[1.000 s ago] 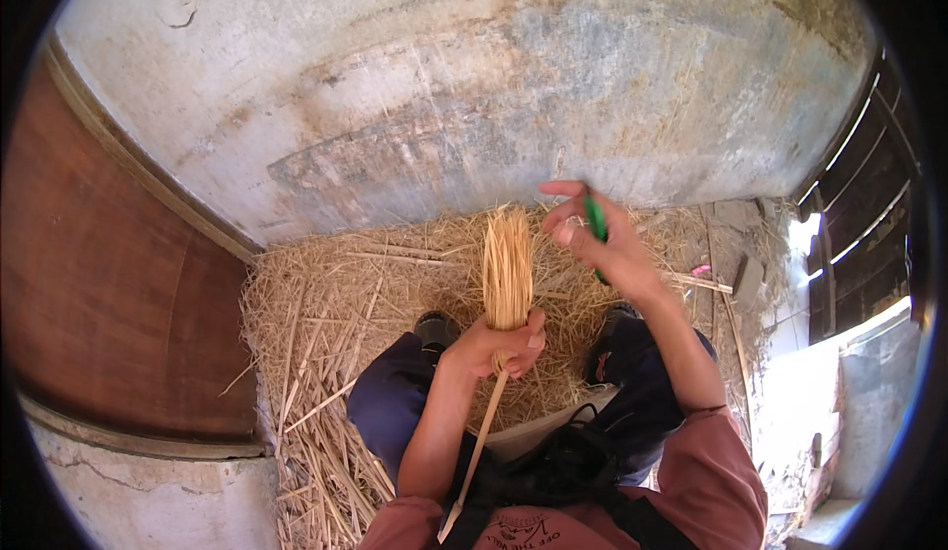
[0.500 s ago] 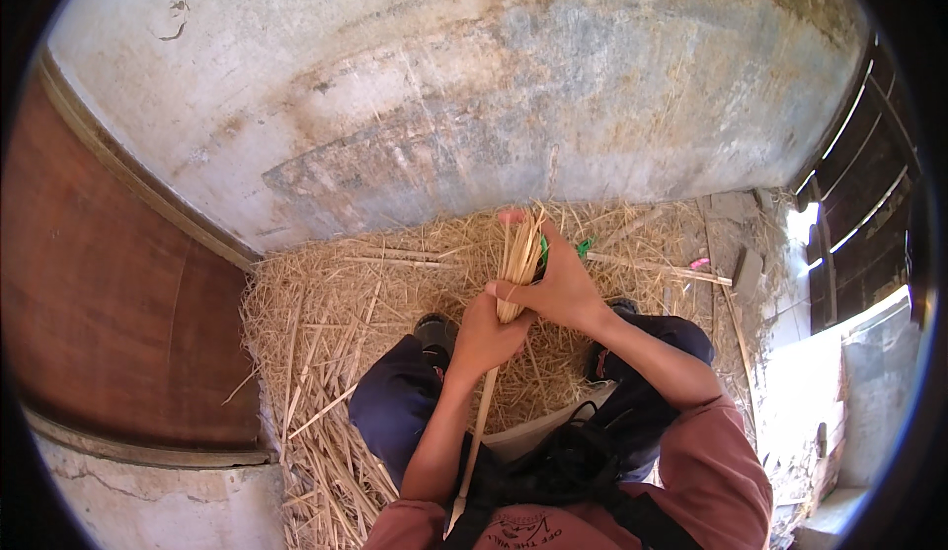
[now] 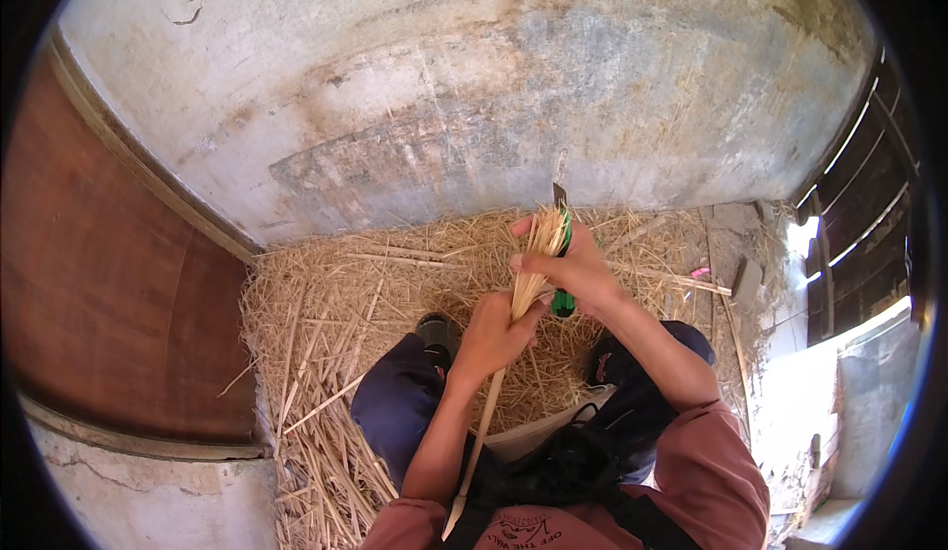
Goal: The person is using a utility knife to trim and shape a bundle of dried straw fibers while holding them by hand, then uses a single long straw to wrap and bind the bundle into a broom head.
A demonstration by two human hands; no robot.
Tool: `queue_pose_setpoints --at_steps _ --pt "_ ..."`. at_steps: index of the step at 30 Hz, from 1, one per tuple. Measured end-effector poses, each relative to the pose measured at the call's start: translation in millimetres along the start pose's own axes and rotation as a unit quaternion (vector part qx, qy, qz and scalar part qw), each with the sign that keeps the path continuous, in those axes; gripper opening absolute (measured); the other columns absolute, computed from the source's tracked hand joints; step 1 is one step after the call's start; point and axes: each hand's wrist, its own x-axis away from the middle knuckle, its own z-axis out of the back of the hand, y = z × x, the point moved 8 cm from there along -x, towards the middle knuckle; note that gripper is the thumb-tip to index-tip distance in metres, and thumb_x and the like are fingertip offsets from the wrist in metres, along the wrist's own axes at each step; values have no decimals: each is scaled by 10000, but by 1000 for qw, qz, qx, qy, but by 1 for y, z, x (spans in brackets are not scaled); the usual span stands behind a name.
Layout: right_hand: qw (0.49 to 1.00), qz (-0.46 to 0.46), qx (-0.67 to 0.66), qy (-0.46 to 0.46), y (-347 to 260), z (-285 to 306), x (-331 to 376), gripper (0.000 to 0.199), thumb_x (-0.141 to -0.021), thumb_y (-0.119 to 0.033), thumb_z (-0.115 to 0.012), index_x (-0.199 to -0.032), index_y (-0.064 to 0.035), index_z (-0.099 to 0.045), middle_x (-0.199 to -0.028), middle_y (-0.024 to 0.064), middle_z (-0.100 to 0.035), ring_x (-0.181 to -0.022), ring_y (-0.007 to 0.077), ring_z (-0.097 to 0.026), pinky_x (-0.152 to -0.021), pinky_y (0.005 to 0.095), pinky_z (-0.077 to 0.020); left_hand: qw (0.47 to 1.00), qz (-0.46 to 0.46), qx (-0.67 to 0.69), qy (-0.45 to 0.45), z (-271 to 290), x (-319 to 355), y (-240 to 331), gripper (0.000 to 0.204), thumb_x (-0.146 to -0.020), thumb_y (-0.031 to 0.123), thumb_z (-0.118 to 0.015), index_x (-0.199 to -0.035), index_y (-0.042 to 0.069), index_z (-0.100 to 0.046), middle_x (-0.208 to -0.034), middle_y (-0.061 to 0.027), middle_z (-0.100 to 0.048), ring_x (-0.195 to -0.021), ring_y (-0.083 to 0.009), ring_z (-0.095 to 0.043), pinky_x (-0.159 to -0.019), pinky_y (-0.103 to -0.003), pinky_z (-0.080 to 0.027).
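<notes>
My left hand (image 3: 491, 338) is closed round a long pale stick (image 3: 487, 412), just below its upper end. That end is split into a thick tuft of thin straw-coloured strands (image 3: 538, 254), fanning out at the top. My right hand (image 3: 583, 269) wraps the tuft from the right, its thumb across the front. The same hand grips a knife (image 3: 562, 303) with a green and black handle. Its short dark blade points up past the tuft toward the wall. The stick's lower end slants down to my left side. My right fingers are partly hidden behind the strands.
Shavings and loose strips (image 3: 326, 353) cover the floor between my feet and around them. A stained wall (image 3: 474, 106) rises ahead, and a brown wooden panel (image 3: 128, 274) stands at left. A small block (image 3: 748, 279) lies at right, near a dark slatted partition (image 3: 859, 204).
The knife has come into plainer view, its blade now above the tuft and its handle end below my right hand. My right hand has shifted slightly right, away from the left; the tuft leans right.
</notes>
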Motion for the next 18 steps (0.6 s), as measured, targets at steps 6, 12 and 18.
queue_pose_setpoints --at_steps 6,12,18 --pt "999 -32 -20 5 -3 10 -5 213 -891 -66 -782 -1075 -62 -677 -923 27 -710 -743 86 -634 -619 273 -478 997 12 58 -48 -5 3 4 333 -1057 266 -637 -860 -2 -635 -619 -33 -610 -584 -145 -654 -576 -324 -535" --pt "984 29 -158 77 -3 93 -40 236 -931 -96 -740 -1150 -70 -656 -898 10 -704 -567 13 -431 -486 219 -304 974 45 166 -144 -24 9 -1 304 -1077 306 -632 -940 36 -597 -650 8 -564 -590 -127 -623 -588 -326 -541" --pt "995 47 10 92 -59 92 -18 540 -944 -208 -772 -1409 -52 -547 -1151 102 -707 -652 42 -510 -557 214 -392 958 67 242 -135 -21 6 -16 288 -1081 299 -621 -953 42 -599 -649 7 -568 -593 -129 -625 -599 -327 -547"
